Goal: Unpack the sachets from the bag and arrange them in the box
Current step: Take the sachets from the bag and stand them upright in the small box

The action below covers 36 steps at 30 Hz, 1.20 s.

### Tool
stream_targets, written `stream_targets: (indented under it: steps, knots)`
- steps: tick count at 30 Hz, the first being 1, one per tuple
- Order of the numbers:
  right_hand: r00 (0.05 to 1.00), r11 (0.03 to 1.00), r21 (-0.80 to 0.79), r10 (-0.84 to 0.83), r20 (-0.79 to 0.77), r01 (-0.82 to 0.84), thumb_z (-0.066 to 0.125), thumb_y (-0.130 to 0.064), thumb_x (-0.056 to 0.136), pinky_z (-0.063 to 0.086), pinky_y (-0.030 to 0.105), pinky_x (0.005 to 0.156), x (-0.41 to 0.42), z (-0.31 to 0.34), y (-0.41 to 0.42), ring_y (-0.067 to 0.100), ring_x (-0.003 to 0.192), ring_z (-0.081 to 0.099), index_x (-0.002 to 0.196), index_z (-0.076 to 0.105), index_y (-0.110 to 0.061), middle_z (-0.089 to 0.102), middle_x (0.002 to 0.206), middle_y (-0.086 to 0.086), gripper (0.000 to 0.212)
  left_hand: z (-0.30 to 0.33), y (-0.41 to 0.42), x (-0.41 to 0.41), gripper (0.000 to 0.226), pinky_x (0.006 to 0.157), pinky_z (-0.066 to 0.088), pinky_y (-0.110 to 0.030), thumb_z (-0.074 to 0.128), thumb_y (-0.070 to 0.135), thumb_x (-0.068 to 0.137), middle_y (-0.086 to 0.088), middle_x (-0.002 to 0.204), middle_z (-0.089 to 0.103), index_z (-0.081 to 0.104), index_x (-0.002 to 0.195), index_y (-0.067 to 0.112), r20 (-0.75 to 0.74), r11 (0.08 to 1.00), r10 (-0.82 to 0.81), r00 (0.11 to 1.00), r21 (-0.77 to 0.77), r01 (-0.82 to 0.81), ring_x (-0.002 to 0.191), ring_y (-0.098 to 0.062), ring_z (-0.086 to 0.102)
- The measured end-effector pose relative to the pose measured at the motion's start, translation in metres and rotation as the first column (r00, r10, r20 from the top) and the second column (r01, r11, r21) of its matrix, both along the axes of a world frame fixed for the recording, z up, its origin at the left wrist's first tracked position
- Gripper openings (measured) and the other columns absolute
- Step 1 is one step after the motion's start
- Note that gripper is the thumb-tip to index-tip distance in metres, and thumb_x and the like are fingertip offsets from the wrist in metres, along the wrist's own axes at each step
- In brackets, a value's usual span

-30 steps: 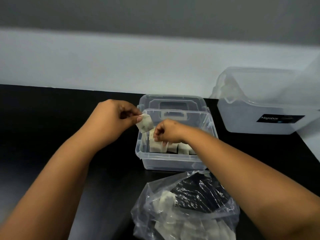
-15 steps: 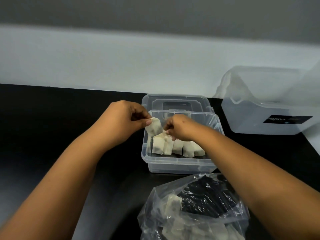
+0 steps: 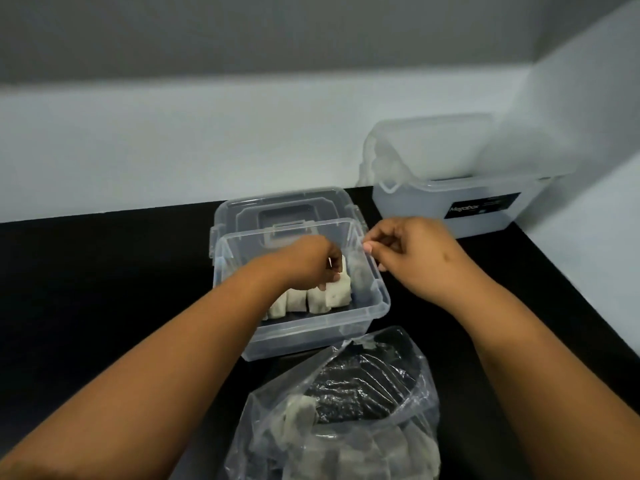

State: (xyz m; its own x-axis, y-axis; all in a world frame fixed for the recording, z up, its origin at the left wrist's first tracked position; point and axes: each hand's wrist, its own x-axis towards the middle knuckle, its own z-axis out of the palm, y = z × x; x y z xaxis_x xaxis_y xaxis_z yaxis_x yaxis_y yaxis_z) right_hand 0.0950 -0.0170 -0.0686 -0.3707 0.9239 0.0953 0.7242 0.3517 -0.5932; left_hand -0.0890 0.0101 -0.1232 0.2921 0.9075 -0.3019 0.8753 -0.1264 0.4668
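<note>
Standing upright in the clear box [image 3: 377, 308], white sachets [image 3: 313, 299] side by side

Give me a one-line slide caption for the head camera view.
Left hand places a sachet in the clear box; right hand hovers beside it, bag in front.

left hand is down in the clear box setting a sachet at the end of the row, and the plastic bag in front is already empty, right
Not quite. The head view shows the plastic bag still holds several sachets. The rest stands: the left hand is down in the clear box, at the right end of the row of sachets.
</note>
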Motion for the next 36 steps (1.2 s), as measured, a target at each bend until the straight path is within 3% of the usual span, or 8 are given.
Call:
stream_targets:
  steps: [4,11,16,21,24,29,32,36]
  knots:
    - [0.999,1.0,-0.013,-0.026,-0.044,0.026,0.065,-0.025,0.09,0.045,0.008,0.064,0.021,0.0,-0.014,0.0,0.071,0.065,0.091,0.072,-0.022,0.065,0.07,-0.014,0.008,-0.02,0.016,0.013,0.004,0.07,0.054,-0.03,0.064,0.017,0.09,-0.001,0.079,0.069,0.061,0.092,0.014,-0.033,0.992,-0.005,0.999,-0.123,0.001,0.063,-0.009,0.066]
    - [0.995,0.995,-0.083,-0.066,-0.079,0.059,0.064,-0.027,0.09,0.045,0.003,0.064,0.042,-0.006,-0.026,-0.005,0.071,0.064,0.092,0.072,-0.025,0.065,0.075,-0.016,0.008,-0.032,0.018,0.016,0.012,0.077,0.056,-0.033,0.065,0.012,0.09,-0.005,0.083,0.067,0.062,0.1,0.006,-0.034,0.985,0.087,0.996,-0.147,-0.091,0.07,-0.018,0.067]
    - [0.995,0.994,-0.109,-0.021,-0.098,0.01,0.065,-0.03,0.09,0.046,0.007,0.066,0.041,-0.002,-0.034,-0.004,0.074,0.064,0.093,0.071,-0.028,0.068,0.08,-0.014,0.007,-0.012,0.011,0.007,0.029,0.085,0.05,-0.031,0.065,0.029,0.089,-0.005,0.11,0.067,0.065,0.112,0.012,-0.165,0.998,0.061,0.984,0.045,-0.054,0.096,-0.019,0.062]
    - [0.962,0.942,-0.24,0.191,-0.196,-0.236,0.068,-0.031,0.087,0.057,0.027,0.074,0.043,-0.001,-0.053,0.005,0.073,0.069,0.09,0.072,-0.027,0.072,0.081,-0.006,0.006,0.044,-0.044,0.003,0.025,0.073,0.046,-0.025,0.06,0.042,0.09,0.011,0.096,0.065,0.066,0.104,0.023,0.003,0.975,0.116,0.993,0.188,-0.114,0.087,-0.008,0.061]
    - [0.919,0.842,-0.37,0.368,-0.14,-0.393,0.068,-0.032,0.087,0.057,0.026,0.076,0.045,-0.01,-0.067,0.004,0.078,0.068,0.092,0.072,-0.026,0.072,0.084,-0.008,0.009,0.07,-0.097,0.002,0.02,0.068,0.047,-0.021,0.06,0.046,0.087,0.016,0.087,0.065,0.067,0.097,0.03,0.087,0.977,0.062,0.994,0.199,-0.078,0.08,0.0,0.06]
    - [0.838,0.786,-0.484,0.517,0.173,-0.385,0.064,-0.033,0.09,0.054,0.028,0.081,0.034,-0.053,-0.076,0.0,0.082,0.064,0.097,0.071,-0.027,0.07,0.09,-0.01,0.012,0.05,-0.167,-0.001,0.021,0.067,0.049,-0.015,0.063,0.047,0.085,0.015,0.086,0.067,0.069,0.096,0.031,0.166,0.996,-0.009,0.986,0.094,-0.007,0.079,0.001,0.061]
    - [0.819,0.811,-0.467,0.509,0.265,-0.353,0.061,-0.029,0.091,0.052,0.03,0.083,0.024,-0.08,-0.074,0.006,0.085,0.064,0.097,0.07,-0.024,0.071,0.091,-0.008,0.012,0.013,-0.196,0.003,0.043,0.077,0.047,-0.011,0.064,0.058,0.079,0.018,0.106,0.06,0.06,0.114,0.033,0.109,0.999,-0.031,0.994,0.027,0.028,0.095,0.002,0.057]
    - [0.806,0.822,-0.474,0.495,0.325,-0.314,0.057,-0.021,0.092,0.049,0.027,0.079,0.013,-0.098,-0.073,0.011,0.086,0.063,0.095,0.07,-0.022,0.07,0.091,-0.006,0.013,-0.04,-0.226,0.026,0.096,0.112,0.024,-0.03,0.052,0.081,0.068,0.011,0.146,0.03,0.025,0.146,0.032,-0.222,0.995,-0.017,0.975,0.096,0.039,0.135,-0.011,0.026]
